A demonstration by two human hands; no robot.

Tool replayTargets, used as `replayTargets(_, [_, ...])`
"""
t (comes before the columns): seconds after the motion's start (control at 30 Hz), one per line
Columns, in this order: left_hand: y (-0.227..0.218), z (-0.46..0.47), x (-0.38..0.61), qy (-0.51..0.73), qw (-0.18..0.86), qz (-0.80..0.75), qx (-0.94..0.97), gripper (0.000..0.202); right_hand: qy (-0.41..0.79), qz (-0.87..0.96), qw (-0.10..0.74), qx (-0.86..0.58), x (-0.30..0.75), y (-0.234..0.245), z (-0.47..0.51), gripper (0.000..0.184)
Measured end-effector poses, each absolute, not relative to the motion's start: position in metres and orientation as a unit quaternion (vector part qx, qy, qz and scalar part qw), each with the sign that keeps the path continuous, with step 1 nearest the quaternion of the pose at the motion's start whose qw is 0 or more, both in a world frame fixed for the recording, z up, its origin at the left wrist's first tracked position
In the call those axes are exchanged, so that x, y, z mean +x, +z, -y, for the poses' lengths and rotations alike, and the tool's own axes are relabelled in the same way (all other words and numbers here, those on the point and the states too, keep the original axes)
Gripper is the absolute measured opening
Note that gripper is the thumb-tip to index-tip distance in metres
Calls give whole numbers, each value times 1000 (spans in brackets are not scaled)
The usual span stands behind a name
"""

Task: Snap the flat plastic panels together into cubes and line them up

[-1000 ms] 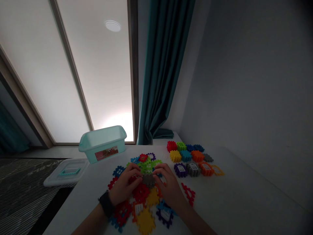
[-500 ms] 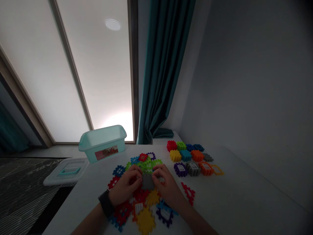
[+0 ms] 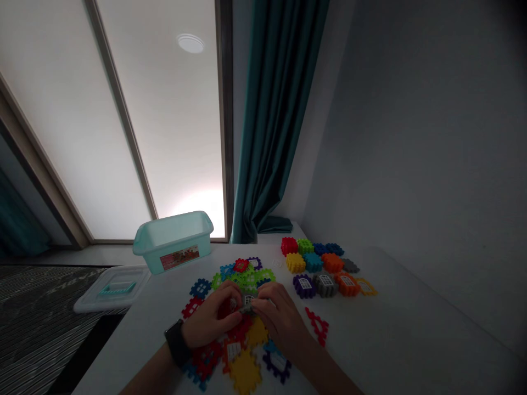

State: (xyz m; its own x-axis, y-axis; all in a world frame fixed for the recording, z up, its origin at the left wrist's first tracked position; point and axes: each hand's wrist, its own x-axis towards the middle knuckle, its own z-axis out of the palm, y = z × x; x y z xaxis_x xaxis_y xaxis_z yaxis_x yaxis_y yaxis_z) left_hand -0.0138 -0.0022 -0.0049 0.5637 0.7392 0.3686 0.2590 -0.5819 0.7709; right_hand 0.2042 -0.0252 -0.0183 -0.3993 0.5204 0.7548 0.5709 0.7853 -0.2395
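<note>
A grey plastic waffle-block piece (image 3: 248, 303) with a small window panel is pinched between my left hand (image 3: 209, 319) and my right hand (image 3: 280, 323). It is tilted, and my fingers hide much of it. Both hands hover over a loose heap of multicoloured interlocking block pieces (image 3: 242, 280) on the white table (image 3: 362, 329). A black watch (image 3: 177, 343) sits on my left wrist. Red and yellow pieces lie under and near my hands.
Sorted rows of coloured pieces (image 3: 321, 263) lie at the back right of the table, with a red piece (image 3: 317, 326) nearer me. A mint plastic bin (image 3: 172, 241) stands at the back left edge, its lid (image 3: 111, 289) lying beyond the table's left edge.
The grey piece has turned from lying flat to tilted, now showing its window, and has moved slightly toward me. My fingers have closed in around it.
</note>
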Motion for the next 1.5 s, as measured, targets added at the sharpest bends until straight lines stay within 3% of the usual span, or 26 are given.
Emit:
replayTargets(0.33, [-3, -1, -24, 344, 354, -275, 825, 34, -87, 843, 440, -297, 206, -18, 27, 26])
replayTargets(0.47, [-5, 0, -22, 349, 349, -267, 827, 29, -81, 848, 431, -299, 206, -20, 26, 23])
replayTargets(0.57, [-10, -2, -22, 378, 276, -315, 825, 23, -58, 841, 431, -323, 207, -21, 24, 20])
replayTargets(0.77, [-19, -4, -23, 398, 86, -385, 828, 37, -3, 831, 405, -380, 205, -25, 23, 21])
replayTargets(1.5, [-4, -11, 1, 372, -33, -347, 860, 42, -16, 820, 384, -424, 223, -13, 27, 27])
